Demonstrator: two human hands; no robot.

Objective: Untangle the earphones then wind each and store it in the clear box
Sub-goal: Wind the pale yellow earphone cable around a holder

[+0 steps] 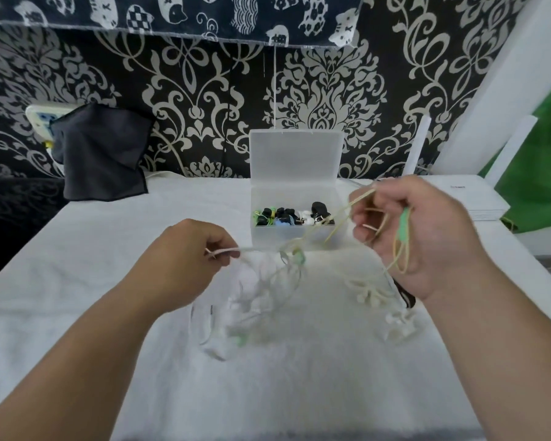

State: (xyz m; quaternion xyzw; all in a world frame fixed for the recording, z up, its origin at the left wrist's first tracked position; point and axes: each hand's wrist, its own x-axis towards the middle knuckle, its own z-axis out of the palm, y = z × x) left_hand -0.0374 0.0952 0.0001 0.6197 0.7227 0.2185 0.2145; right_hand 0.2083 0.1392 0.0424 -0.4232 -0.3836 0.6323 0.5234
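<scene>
Over the bench [77, 281], left hand [185, 249] pinches white cord [236, 249], right hand [417, 230] grips yellow cord [344, 208]; pulling apart may tighten their knot [295, 249].

Two bare forearms, seen at 7 and 5 o'clock, run uncovered from frame edge to wrist, the left hand [186, 264] and right hand [427, 240] likewise bare.

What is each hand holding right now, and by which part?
The left hand pinches a white earphone cord along its cable. The right hand grips loops of the yellow-green earphone cable. Both cables meet in a tangle between the hands.
</scene>
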